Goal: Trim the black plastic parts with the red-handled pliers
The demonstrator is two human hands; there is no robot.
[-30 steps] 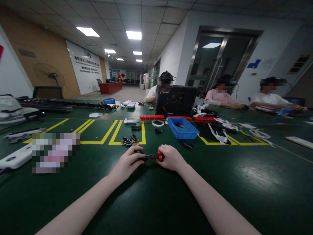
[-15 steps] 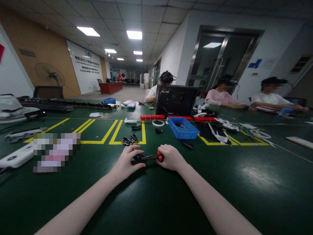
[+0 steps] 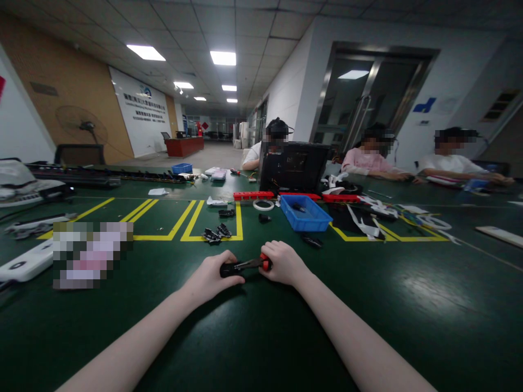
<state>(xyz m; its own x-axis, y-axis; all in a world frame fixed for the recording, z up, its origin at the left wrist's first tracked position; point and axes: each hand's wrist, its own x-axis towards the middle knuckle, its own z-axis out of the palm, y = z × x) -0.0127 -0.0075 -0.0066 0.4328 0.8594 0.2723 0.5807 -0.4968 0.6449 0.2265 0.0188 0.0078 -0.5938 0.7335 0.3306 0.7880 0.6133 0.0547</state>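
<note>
My right hand [image 3: 284, 263] is closed around the red handles of a pair of pliers [image 3: 252, 263], whose dark jaws point left. The jaw tips meet a small black plastic part [image 3: 229, 270]. That part sits between the thumb and fingers of my left hand [image 3: 213, 275], which are closed on it. Whether the jaws grip the part or only touch it, I cannot tell. Just beyond my left hand lie two black plastic pieces [image 3: 218, 233] with lighter details. A small black cap-like piece [image 3: 265, 218] lies farther off.
A blue tray [image 3: 306, 215] with a dark item inside stands ahead to the right. Behind it are red strips [image 3: 253, 195] and a large black case [image 3: 294, 166]. A white power strip [image 3: 28, 261] lies at left. Several people [image 3: 371, 158] sit across the table.
My left fingers have closed in from a spread pose onto the black part. The pliers have tilted slightly, and my right hand stays almost in place.
</note>
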